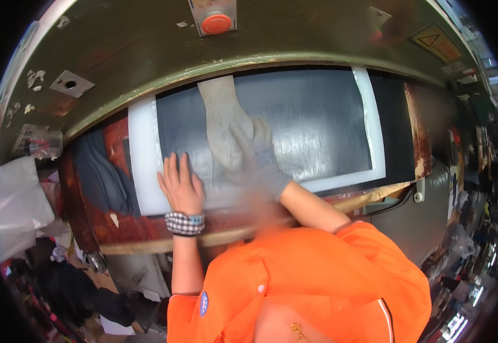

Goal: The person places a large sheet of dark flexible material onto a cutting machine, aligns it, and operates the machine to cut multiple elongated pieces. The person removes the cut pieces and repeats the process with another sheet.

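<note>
Your gloved right hand (257, 163) is motion-blurred, its grip on the pale glove-shaped piece (224, 123) is unreadable, and the press's green upper housing (146, 51) hides that piece's upper end.

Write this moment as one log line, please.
left hand: flat on dark sheet | right hand: gloved, touching grey fabric piece

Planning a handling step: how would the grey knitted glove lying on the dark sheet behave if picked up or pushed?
The grey knitted glove lies flat and empty, so probably floppy and light. Its knit would likely drag, not slide, on the dark sheet. It is flat, so unlikely to roll.
</note>
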Demonstrator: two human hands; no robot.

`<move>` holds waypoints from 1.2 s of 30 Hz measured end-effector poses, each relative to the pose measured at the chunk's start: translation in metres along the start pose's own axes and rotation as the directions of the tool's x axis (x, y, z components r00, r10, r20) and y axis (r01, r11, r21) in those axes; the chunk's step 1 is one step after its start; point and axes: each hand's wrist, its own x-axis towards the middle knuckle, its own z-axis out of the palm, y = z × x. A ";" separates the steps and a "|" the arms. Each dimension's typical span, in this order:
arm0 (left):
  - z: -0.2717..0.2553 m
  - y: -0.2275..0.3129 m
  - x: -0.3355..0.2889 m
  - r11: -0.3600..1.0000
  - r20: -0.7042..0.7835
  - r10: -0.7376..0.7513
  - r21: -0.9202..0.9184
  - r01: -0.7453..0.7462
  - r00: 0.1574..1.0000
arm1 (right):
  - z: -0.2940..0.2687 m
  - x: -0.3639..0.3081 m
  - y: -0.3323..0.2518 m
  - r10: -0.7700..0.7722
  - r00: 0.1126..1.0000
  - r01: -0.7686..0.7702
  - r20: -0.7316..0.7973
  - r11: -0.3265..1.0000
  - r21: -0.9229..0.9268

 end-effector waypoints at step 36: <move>0.035 0.014 0.086 0.956 -0.132 0.107 -0.257 -0.138 0.985 | -0.174 0.154 0.166 0.011 0.731 -0.268 -0.683 0.924 -0.272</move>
